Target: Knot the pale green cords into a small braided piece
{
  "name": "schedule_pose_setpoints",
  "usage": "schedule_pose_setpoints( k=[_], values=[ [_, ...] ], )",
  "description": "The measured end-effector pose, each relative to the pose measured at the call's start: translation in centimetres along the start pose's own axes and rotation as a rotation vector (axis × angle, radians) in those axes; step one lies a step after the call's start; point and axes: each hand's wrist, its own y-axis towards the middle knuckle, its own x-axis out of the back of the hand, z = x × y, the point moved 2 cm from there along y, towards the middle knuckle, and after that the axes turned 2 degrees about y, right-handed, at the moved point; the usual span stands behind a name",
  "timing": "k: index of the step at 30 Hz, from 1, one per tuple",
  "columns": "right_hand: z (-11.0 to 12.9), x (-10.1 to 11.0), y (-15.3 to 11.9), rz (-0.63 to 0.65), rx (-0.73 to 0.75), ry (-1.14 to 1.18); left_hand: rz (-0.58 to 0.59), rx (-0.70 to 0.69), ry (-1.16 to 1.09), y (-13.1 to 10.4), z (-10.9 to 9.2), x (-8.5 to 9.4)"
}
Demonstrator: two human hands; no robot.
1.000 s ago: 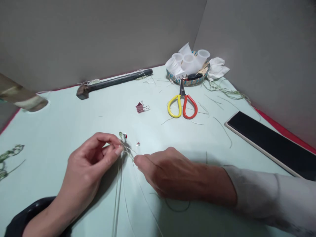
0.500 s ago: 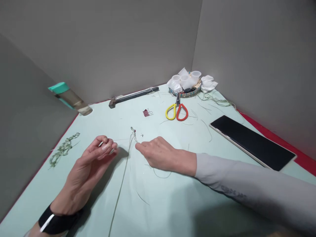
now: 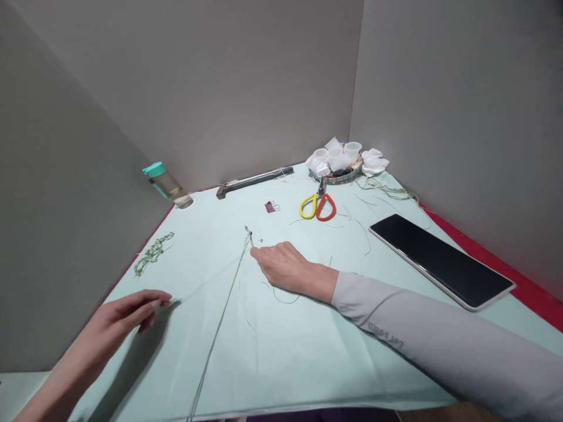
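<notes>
Near the middle of the table lies a small knotted piece (image 3: 248, 231) with a tiny red spot, fixed at the top of several thin greenish cords (image 3: 220, 325) that run down to the front edge. My right hand (image 3: 281, 265) rests on the table, its thumb and fingertips pinching the cords just below the knot. At the left, my left hand (image 3: 136, 310) is raised over the table, fingertips pinched on a thin pale thread (image 3: 206, 283) stretched taut to the knotted piece. A tiny shiny bit (image 3: 261, 240) lies beside the knot.
Scissors (image 3: 317, 207) with yellow and red handles, a maroon binder clip (image 3: 270, 206) and a dark bar (image 3: 255, 183) lie farther back. A basket of plastic cups (image 3: 336, 173) stands in the corner. A phone (image 3: 440, 258) lies right, knotted green cord (image 3: 153, 253) left, near a bottle (image 3: 169, 184).
My left hand has moved left and toward me, drawing the thread out longer and straight. My right hand keeps its pinch by the knot. The camera view has shifted.
</notes>
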Motion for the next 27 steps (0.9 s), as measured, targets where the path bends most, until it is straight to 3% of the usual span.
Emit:
schedule_pose_setpoints(
  k=[2,5,11,15,21,27],
  values=[
    [-0.1,0.0,-0.1,0.009,-0.006,0.007,-0.004,-0.073,0.181,0.5,0.4,-0.1],
    [-0.3,-0.2,-0.2,0.020,-0.014,0.024,-0.014,-0.218,0.354,2.1,-0.8,-1.4],
    [-0.4,0.0,-0.3,-0.004,-0.039,0.079,0.222,-0.505,0.390,6.3,-5.5,-8.6],
    [-0.5,-0.2,-0.1,-0.038,-0.060,0.145,0.321,-0.557,0.375,8.5,-6.2,-11.8],
    [-0.7,-0.5,0.1,-0.044,-0.110,0.231,0.431,-0.579,0.291,10.0,-5.6,-12.7],
    [-0.8,0.1,-0.4,-0.022,-0.058,0.318,0.453,-0.514,0.193,10.0,-5.1,-12.5]
  ],
)
